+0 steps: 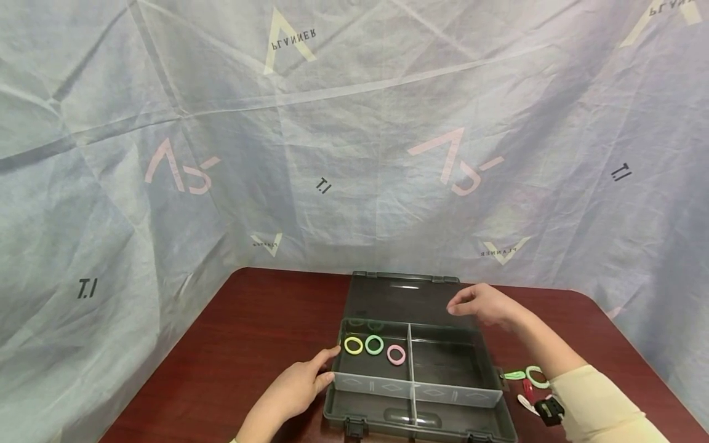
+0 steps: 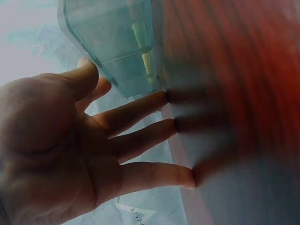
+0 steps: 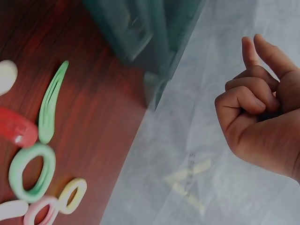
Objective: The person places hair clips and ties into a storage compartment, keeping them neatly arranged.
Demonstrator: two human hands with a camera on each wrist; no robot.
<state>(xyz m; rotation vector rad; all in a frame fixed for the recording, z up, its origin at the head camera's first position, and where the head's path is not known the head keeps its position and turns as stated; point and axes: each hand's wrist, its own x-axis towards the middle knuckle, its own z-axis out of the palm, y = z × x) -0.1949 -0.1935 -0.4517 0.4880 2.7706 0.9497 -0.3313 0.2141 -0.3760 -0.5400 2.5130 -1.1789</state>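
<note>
A dark see-through divided box (image 1: 454,357) lies on the table with its lid (image 1: 399,298) raised back. Its left rear compartment holds a yellow hair tie (image 1: 353,346), a green hair tie (image 1: 374,344) and a pink hair tie (image 1: 396,355). At the box's left side rests my left hand (image 1: 293,384), thumb touching the wall and the other fingers spread in the left wrist view. My right hand (image 1: 484,304) hovers above the box's rear right corner. Nothing shows between its thumb and forefinger; the right wrist view shows its other fingers (image 3: 248,96) curled.
Right of the box lie a green hair clip (image 3: 48,105), a red clip (image 3: 18,126), a green hair tie (image 3: 16,176), a pink one (image 3: 30,216), a yellow one (image 3: 63,199) and white pieces (image 3: 11,209). Grey cloth (image 1: 354,154) hangs behind the table (image 1: 266,314).
</note>
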